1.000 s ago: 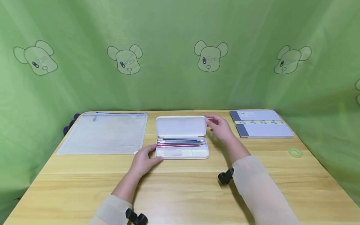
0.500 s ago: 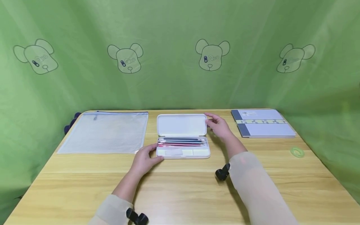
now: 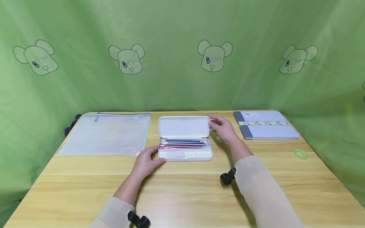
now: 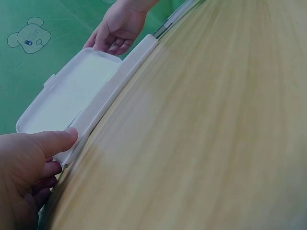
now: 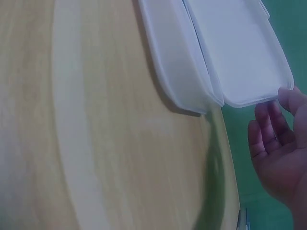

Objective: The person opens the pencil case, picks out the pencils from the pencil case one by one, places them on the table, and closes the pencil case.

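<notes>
Gripped pencil case (image 3: 203, 155) at its left end with curled left hand (image 3: 144, 162), seemingly for steadiness; pinched lid (image 3: 183, 127) at case's right with right hand (image 3: 223, 129), probably against falling.

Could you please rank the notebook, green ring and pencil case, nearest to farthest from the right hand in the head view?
1. Pencil case: right hand holds its lid.
2. Notebook: to the right.
3. Green ring: farther right.

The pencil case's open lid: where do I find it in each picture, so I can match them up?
Head view: lid, just below the centre.
Left wrist view: lid, upper left.
Right wrist view: lid, upper right, cut off by the top edge.
Shared landmark: the right hand, holding the lid's edge in all three.
</notes>
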`<act>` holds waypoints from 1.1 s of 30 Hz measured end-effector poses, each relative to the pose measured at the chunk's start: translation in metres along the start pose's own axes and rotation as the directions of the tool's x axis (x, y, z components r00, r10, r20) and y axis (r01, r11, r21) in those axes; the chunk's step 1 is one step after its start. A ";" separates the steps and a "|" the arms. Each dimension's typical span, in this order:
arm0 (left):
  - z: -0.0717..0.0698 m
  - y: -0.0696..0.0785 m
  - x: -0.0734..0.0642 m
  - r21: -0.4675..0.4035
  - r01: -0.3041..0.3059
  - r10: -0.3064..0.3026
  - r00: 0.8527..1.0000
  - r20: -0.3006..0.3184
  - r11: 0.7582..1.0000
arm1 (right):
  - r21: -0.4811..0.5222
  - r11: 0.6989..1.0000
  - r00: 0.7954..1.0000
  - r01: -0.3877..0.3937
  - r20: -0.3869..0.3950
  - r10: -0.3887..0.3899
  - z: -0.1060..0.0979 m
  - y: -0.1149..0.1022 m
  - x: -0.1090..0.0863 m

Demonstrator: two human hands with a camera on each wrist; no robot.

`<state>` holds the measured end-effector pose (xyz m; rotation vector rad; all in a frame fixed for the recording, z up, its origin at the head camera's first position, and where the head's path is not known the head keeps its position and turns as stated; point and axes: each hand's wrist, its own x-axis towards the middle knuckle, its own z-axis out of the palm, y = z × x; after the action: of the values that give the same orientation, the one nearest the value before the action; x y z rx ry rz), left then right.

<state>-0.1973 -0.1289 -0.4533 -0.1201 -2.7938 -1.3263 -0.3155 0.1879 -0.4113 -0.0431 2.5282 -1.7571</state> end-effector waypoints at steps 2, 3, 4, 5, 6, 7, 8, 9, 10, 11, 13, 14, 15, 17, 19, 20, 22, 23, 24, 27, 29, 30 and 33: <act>0.000 0.001 0.000 -0.001 0.000 0.000 1.000 0.001 1.000 | -0.002 1.000 1.000 0.008 -0.005 -0.008 -0.002 0.000 -0.002; 0.000 0.001 0.000 -0.001 0.000 0.000 1.000 0.000 1.000 | -0.009 1.000 1.000 0.014 -0.009 -0.014 -0.002 -0.001 -0.003; 0.000 0.001 -0.001 0.000 -0.001 0.001 1.000 0.001 1.000 | -0.016 1.000 1.000 0.023 -0.009 -0.023 -0.003 -0.001 -0.004; 0.000 0.001 -0.001 0.000 -0.001 0.001 1.000 0.000 1.000 | -0.017 0.999 0.999 0.030 -0.011 -0.030 -0.003 -0.001 -0.004; 0.000 0.001 -0.001 0.000 -0.002 0.002 1.000 0.000 1.000 | -0.020 0.999 0.999 0.036 -0.013 -0.036 -0.004 -0.001 -0.005; 0.000 0.001 -0.001 0.001 -0.003 0.003 1.000 0.000 1.000 | -0.021 0.999 0.999 0.042 -0.015 -0.043 -0.004 -0.001 -0.006; 0.001 0.001 -0.001 0.003 -0.006 0.006 1.000 0.000 1.000 | -0.026 0.999 0.999 0.047 -0.016 -0.047 -0.005 -0.001 -0.007; 0.001 0.000 -0.002 0.004 -0.008 0.008 1.000 0.000 1.000 | -0.027 0.998 0.999 0.050 -0.016 -0.050 -0.006 -0.001 -0.008; 0.001 0.000 -0.002 0.004 -0.009 0.009 1.000 0.001 1.000 | -0.028 0.998 0.998 0.055 -0.016 -0.055 -0.007 -0.001 -0.009; 0.001 0.000 -0.001 0.003 -0.009 0.009 1.000 0.001 1.000 | -0.030 0.998 0.998 0.054 -0.018 -0.054 -0.008 -0.002 -0.011; 0.001 -0.001 -0.001 0.001 -0.011 0.011 1.000 0.001 1.000 | -0.032 0.998 0.998 0.052 -0.024 -0.053 -0.010 -0.003 -0.014; 0.001 -0.001 -0.001 0.006 -0.018 0.018 1.000 0.000 1.000 | -0.031 0.998 0.998 0.051 -0.031 -0.052 -0.011 -0.004 -0.016; 0.001 -0.001 -0.001 0.003 -0.016 0.016 1.000 0.001 1.000 | -0.027 0.998 0.998 0.054 -0.036 -0.055 -0.012 -0.005 -0.019; 0.001 -0.001 0.000 0.003 -0.022 0.022 1.000 0.001 1.000 | -0.019 0.998 0.997 0.059 -0.048 -0.060 -0.013 -0.006 -0.023; 0.001 -0.002 0.000 0.006 -0.025 0.025 1.000 0.001 1.000 | -0.009 0.997 0.996 0.073 -0.052 -0.073 -0.014 -0.007 -0.028; 0.001 -0.002 0.000 0.005 -0.023 0.023 1.000 0.002 1.000 | -0.010 0.997 0.996 0.081 -0.049 -0.081 -0.013 -0.007 -0.031; 0.001 -0.002 0.000 -0.001 -0.010 0.010 1.000 0.004 1.000 | -0.021 0.995 0.995 0.096 -0.026 -0.096 -0.011 -0.007 -0.036; 0.001 -0.002 0.000 -0.003 -0.005 0.005 1.000 0.004 1.000 | -0.035 0.994 0.995 0.103 -0.010 -0.103 -0.010 -0.006 -0.038; 0.001 -0.001 0.000 -0.004 0.001 -0.001 1.000 0.005 1.000 | -0.051 0.992 0.994 0.113 0.008 -0.113 -0.008 -0.006 -0.040; 0.001 -0.001 0.000 -0.011 0.008 -0.008 1.000 0.009 1.000 | -0.104 0.985 0.990 0.134 0.061 -0.128 -0.001 -0.004 -0.045; 0.001 0.000 0.000 -0.009 0.007 -0.007 1.000 0.010 1.000 | -0.146 0.978 0.986 0.152 0.095 -0.139 0.004 -0.002 -0.047; 0.001 0.000 -0.001 -0.010 0.007 -0.007 1.000 0.011 1.000 | -0.162 0.974 0.984 0.157 0.111 -0.140 0.006 -0.002 -0.048; 0.000 0.001 -0.001 -0.011 0.012 -0.012 1.000 0.014 1.000 | -0.216 0.960 0.977 0.180 0.153 -0.149 0.013 0.000 -0.050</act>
<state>-0.1965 -0.1285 -0.4529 -0.1138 -2.8032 -1.3483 -0.2651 0.1783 -0.4138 -0.3823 2.6788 -1.4432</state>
